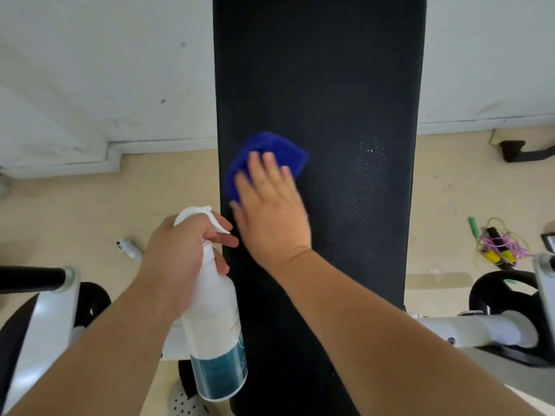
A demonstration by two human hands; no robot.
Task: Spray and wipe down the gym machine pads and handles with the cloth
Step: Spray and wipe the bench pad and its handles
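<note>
Spray bottle (214,325) in left hand (183,250), beside pad (318,70); tangled ropes (498,247) on floor (60,205).

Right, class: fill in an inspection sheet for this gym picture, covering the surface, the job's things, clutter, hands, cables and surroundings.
Surface: black bench pad, with spray droplets on its right side.
Job's things: blue cloth flat on the pad; spray bottle held beside the pad's left edge; black handle at left, untouched.
Clutter: tangled skipping ropes on the floor at right; small white object on the floor at left.
Hands: right hand presses the cloth with straight fingers; left hand grips the bottle's neck.
Cables: nothing seen.
Surroundings: white wall, beige floor, white machine frame.
</note>
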